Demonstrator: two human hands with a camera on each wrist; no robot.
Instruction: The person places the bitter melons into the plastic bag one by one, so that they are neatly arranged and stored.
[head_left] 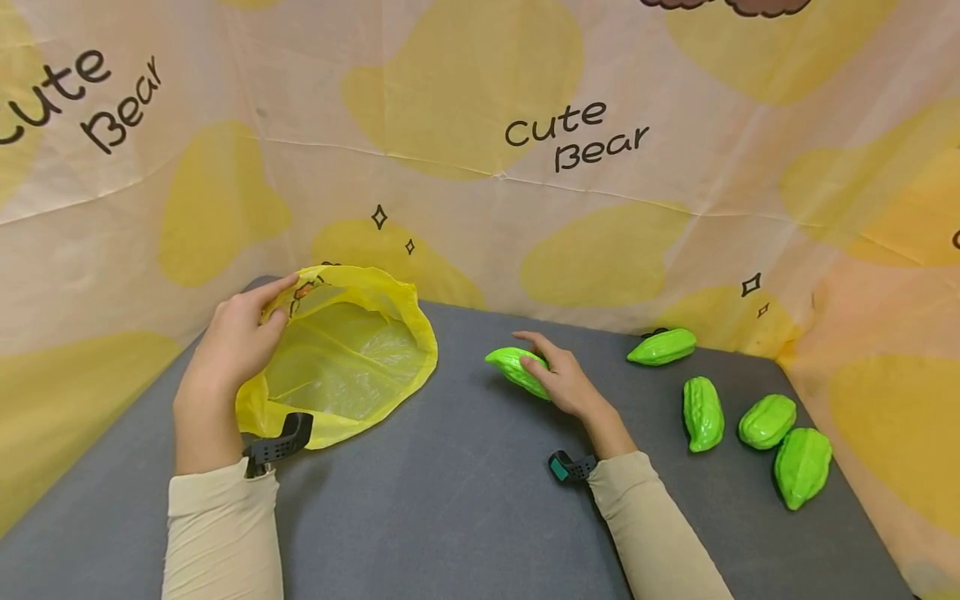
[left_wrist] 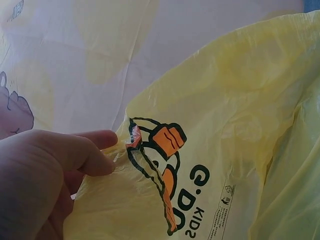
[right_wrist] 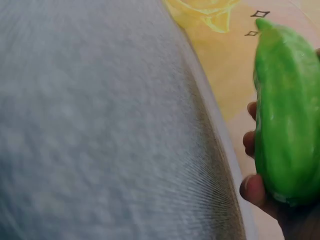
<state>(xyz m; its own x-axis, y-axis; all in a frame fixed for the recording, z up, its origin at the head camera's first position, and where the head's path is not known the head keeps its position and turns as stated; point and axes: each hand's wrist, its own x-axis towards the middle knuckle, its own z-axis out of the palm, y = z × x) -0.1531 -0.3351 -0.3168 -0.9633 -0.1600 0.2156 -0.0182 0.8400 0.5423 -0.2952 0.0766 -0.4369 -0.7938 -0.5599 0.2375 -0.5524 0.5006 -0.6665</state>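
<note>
My left hand (head_left: pixel 238 342) pinches the rim of a yellow plastic bag (head_left: pixel 411 350) between thumb and fingers. The bag's mouth gapes wide toward the head camera. In the left wrist view, the bag (left_wrist: pixel 235 100) shows a printed orange-and-black cartoon and lettering, with the fingertips at its edge. To the right of the bag, my right hand (head_left: pixel 566 379) grips a glossy green ribbed fruit (head_left: pixel 513 364) with a pointed end. Up close in the right wrist view, fingers curl round the same fruit (right_wrist: pixel 287 115); its far side is hidden.
Several more green ribbed fruits lie at the table's right, among them one at the back (head_left: pixel 663 347) and one near the right edge (head_left: pixel 802 468). Behind the grey table (head_left: pixel 450 508) hangs a patterned cloth (head_left: pixel 465 92) with "Cute Bear" lettering. Each wrist wears a black strap.
</note>
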